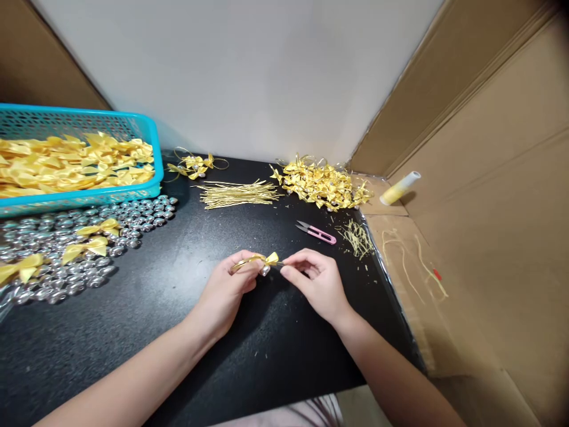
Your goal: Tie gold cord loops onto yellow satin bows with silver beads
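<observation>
Over the black table, my left hand (233,279) pinches a small yellow ribbon bow (271,258) with a looped gold cord (242,263). A shiny silver bead (265,270) hangs just under the bow. My right hand (316,279) is closed, thumb and forefinger pinching the thin end of the cord on the bow's right side. The knot itself is too small to make out. Beyond my right hand lie pink-handled thread snips (316,232), blades pointing left.
A blue basket (156,148) of yellow bows stands at the left, with silver beads (66,273) spread before it. Cut gold cords (237,194), finished-looking bows (322,184) and cord scraps (358,238) lie farther back. Cardboard walls (484,178) and a tube (400,188) are at right.
</observation>
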A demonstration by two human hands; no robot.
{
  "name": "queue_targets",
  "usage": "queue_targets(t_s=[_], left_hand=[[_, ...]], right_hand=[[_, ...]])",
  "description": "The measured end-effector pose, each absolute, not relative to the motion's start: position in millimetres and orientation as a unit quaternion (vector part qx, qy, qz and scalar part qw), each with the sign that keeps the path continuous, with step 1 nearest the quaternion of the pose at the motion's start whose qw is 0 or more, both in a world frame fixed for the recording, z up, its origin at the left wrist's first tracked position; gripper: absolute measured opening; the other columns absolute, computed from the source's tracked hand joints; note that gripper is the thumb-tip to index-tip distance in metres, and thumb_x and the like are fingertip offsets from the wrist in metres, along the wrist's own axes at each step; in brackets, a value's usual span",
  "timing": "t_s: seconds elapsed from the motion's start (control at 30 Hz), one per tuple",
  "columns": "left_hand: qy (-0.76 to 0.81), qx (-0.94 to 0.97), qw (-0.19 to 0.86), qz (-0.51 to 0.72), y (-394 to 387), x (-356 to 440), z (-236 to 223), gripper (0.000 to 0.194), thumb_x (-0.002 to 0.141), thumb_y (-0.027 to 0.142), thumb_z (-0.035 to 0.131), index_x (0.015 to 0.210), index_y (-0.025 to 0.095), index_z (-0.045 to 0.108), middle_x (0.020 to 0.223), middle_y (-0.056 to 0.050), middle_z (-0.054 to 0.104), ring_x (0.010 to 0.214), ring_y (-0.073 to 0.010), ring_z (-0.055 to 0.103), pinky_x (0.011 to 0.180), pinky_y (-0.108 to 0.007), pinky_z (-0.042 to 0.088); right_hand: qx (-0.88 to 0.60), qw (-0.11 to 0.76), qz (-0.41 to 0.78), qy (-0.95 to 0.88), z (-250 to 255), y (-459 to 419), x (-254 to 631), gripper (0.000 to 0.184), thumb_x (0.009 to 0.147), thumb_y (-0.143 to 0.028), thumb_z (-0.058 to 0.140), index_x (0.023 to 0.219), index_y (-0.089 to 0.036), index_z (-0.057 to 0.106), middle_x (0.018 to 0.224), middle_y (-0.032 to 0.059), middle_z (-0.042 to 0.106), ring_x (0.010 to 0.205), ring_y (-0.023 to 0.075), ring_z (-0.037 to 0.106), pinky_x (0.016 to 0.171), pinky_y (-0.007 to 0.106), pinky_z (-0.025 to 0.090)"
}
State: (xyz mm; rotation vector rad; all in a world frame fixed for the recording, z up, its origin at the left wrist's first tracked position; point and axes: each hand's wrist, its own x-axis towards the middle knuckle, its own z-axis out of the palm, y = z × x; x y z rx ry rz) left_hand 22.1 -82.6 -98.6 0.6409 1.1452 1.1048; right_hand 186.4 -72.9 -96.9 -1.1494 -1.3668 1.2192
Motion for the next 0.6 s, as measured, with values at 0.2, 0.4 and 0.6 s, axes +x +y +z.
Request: queue_targets(t_s=[0.2, 0.4, 0.6], left_hand=[[0.502, 0.269, 0.665, 0.484, -82.4, 22.7, -97.8, 0.022, 0.063, 0.031, 0.078, 0.06, 0.016, 0.062, 0.058, 0.005, 0.052, 0.052, -0.0062, 0.035, 0.048, -0.016, 0.026], [0.492, 0.277, 0.676, 0.473, -84.7, 23.4, -106.0, 0.025, 0.062, 0.035, 0.081, 0.065, 0.016, 0.064, 0.063, 0.004, 0.06, 0.056, -0.0063, 0.04, 0.05, -0.016, 0.028], [0.5, 0.28, 0.673, 0.469, -85.1, 23.5, -105.8, 0.025, 0.063, 0.035, 0.08, 0.065, 0.016, 0.064, 0.064, 0.003, 0.062, 0.057, -0.0067, 0.044, 0.052, -0.016, 0.03]], right_hand=[[-0.456, 0.455, 0.462, -0.61, -97.2, -71.7, 187.0, 0.012, 0.082, -0.019, 0.061, 0.071, -0.017, 0.065, 0.07, 0.0017, 0.062, 0.067, 0.0134, 0.057, 0.063, 0.026, 0.046], [-0.444, 0.473, 0.469, -0.599, -100.5, -73.4, 183.7, 0.012, 0.083, -0.018, 0.06, 0.072, -0.017, 0.063, 0.072, 0.0015, 0.061, 0.068, 0.0134, 0.057, 0.065, 0.026, 0.045], [-0.443, 0.482, 0.461, -0.599, -101.2, -74.8, 182.3, 0.011, 0.083, -0.017, 0.06, 0.072, -0.017, 0.063, 0.073, 0.0021, 0.061, 0.069, 0.0139, 0.058, 0.065, 0.026, 0.046]])
